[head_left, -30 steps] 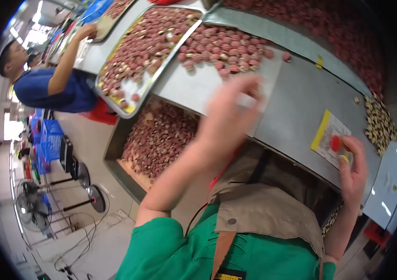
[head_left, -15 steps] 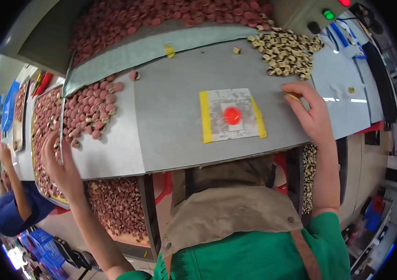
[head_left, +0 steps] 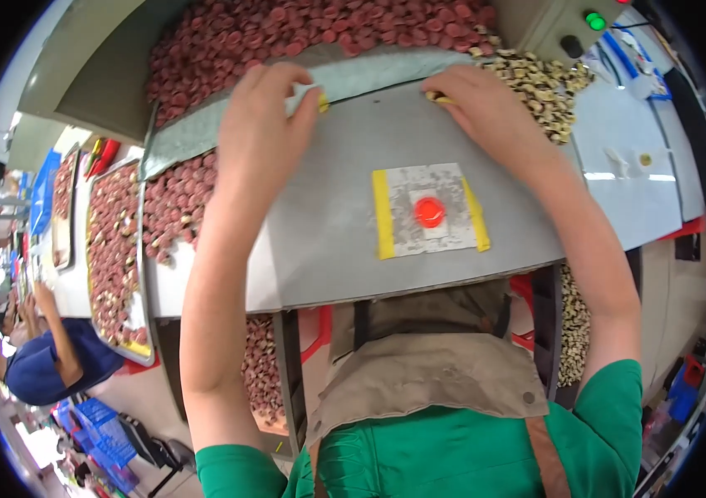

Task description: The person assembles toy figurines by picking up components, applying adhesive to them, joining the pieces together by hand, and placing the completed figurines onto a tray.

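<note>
My left hand (head_left: 266,124) is at the pale cloth strip (head_left: 195,133) along the front of a big heap of red round caps (head_left: 320,29). Its thumb and forefinger are apart beside a yellow tape tab, and I see nothing between them. Just left of a heap of cream-and-dark pieces (head_left: 548,91), my right hand (head_left: 490,108) has its fingertips closed on a small cream-and-dark piece (head_left: 433,96). Yellow covers part of the right thumb. In front of me a red round button (head_left: 430,212) sits on a white plate (head_left: 407,239) edged with yellow tape.
Assembled red-topped pieces (head_left: 177,203) lie left on the grey table (head_left: 328,257). Further left stands a filled tray (head_left: 112,241). Open drawers below hold red pieces (head_left: 261,365) and cream-and-dark pieces (head_left: 574,332). A co-worker in blue (head_left: 62,365) is at the left.
My left hand has moved from the tray's edge up and right to the cloth strip. My right hand has moved up and left to the lone cream-and-dark piece. The view has shifted slightly.
</note>
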The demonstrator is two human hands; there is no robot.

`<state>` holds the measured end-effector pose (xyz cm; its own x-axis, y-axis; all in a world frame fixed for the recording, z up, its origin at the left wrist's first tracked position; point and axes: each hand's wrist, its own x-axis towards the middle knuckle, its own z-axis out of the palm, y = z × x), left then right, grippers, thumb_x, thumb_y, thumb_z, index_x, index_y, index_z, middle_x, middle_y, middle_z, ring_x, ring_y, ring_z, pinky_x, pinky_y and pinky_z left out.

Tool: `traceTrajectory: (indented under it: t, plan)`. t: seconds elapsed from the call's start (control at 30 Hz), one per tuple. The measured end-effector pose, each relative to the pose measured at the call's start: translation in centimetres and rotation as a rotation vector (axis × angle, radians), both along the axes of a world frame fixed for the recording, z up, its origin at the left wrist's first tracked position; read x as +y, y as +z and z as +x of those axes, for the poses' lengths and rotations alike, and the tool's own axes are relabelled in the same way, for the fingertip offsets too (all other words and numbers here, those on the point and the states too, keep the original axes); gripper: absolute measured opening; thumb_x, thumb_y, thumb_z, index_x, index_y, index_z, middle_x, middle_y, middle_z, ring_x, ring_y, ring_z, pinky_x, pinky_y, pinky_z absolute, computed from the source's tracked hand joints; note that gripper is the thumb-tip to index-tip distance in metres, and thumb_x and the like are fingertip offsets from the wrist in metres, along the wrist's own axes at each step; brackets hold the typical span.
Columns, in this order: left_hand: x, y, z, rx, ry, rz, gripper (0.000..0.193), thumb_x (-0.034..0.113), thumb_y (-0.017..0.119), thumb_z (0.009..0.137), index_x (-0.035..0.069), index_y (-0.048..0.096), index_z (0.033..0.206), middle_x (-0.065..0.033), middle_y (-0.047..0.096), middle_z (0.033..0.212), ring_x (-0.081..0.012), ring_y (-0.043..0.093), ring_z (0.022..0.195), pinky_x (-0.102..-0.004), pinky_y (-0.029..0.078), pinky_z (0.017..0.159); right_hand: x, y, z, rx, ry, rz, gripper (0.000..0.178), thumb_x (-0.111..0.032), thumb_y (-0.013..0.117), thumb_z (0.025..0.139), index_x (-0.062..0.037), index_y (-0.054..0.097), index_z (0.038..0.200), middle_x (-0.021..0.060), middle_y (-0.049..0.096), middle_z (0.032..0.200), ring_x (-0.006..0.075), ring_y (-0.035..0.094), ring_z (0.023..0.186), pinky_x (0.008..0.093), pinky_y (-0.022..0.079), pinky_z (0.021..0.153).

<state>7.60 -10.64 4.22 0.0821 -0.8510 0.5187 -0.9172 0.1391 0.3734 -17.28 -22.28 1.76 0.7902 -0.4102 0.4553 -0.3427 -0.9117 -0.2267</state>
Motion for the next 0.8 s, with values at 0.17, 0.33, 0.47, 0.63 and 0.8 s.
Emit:
traceTrajectory:
  t: [0.17,0.33,0.47,0.63,0.8]
  plan:
    - [5.8,1.1,4.7,0.253,0.259,0.255,0.018,0.016,0.061,0.087,0.003,0.061,0.099,-0.011,0.058,0.091,-0.0217,0.064,0.07,-0.0335,0.049,0.064,1.9,0.8,-1.4,0.157,-0.031,0.148,0.023,-0.001,0.056,0.082,-0.0037,0.056,0.105,0.0116,0.057,0.102,0.0318,0.055,0.098,0.0378,0.046,0.085]
    - [2.4,0.2,5.2,0.077,0.109,0.174,0.02,0.017,0.061,0.086,0.006,0.062,0.102,-0.0119,0.06,0.095,-0.0257,0.065,0.083,-0.0355,0.05,0.07,3.3,1.4,-0.5,0.031,-0.019,0.214,0.031,-0.002,0.058,0.082,-0.005,0.054,0.113,0.0114,0.054,0.114,0.0319,0.054,0.104,0.0371,0.045,0.089]
    - [-4.0,-1.1,4.9,-0.2,0.266,0.069,0.025,0.024,0.062,0.083,0.008,0.063,0.102,-0.0124,0.064,0.101,-0.0319,0.064,0.087,-0.0399,0.05,0.073,2.2,1.4,2.7,0.004,0.084,0.13,0.033,-0.004,0.059,0.082,-0.0059,0.055,0.115,0.0116,0.055,0.116,0.0312,0.053,0.108,0.0367,0.044,0.092]
    - [-7.8,-4.0,5.5,0.102,0.157,0.119,0.026,0.025,0.064,0.082,0.009,0.065,0.102,-0.0142,0.067,0.09,-0.0305,0.064,0.083,-0.0376,0.05,0.074,1.9,0.3,3.6,0.077,0.111,0.186,0.024,-0.005,0.06,0.082,-0.0049,0.058,0.106,0.0111,0.058,0.104,0.0294,0.055,0.102,0.0368,0.045,0.088]
    - [-4.7,-3.3,6.1,0.147,0.06,0.002,0.023,0.018,0.064,0.08,0.002,0.064,0.097,-0.0128,0.068,0.088,-0.025,0.066,0.083,-0.0349,0.05,0.073,3.8,1.6,-0.9,0.031,0.032,0.362,0.02,-0.003,0.059,0.081,-0.0034,0.058,0.102,0.0105,0.058,0.099,0.0283,0.058,0.096,0.034,0.047,0.084]
